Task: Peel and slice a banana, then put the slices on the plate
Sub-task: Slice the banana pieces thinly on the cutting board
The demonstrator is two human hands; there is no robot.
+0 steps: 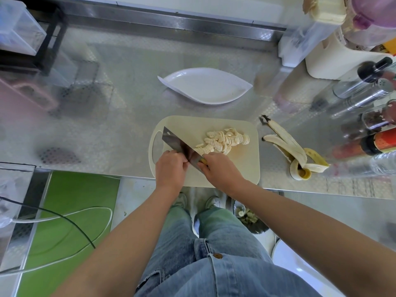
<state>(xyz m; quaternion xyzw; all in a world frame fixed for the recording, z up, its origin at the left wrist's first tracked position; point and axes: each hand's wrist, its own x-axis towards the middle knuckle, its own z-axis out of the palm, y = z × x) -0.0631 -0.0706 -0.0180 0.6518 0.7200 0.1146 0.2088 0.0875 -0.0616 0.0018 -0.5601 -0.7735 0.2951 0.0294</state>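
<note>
While my right hand point(218, 170) clenches its fingers point(206, 165) round the knife point(177, 142) handle, my left hand point(170, 168) curls against the blade's flat; I cannot tell whether it pinches anything. Banana slices point(222, 141) lie heaped on the cutting board point(242, 166) beside the blade. The plate point(205, 86) sits beyond on the counter point(107, 129), the peel point(293, 151) to the right.

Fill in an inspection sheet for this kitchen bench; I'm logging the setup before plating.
Surface: steel counter, cream cutting board at its near edge.
Job's things: banana slices piled on board; plate beyond it, empty; knife over board.
Clutter: banana peel right of board; bottles far right.
Grippers: right hand grips knife handle; left hand curled against blade, contents hidden.
Cables: black cable and white cable over green floor, lower left.
Surroundings: clear drawer unit back left.
</note>
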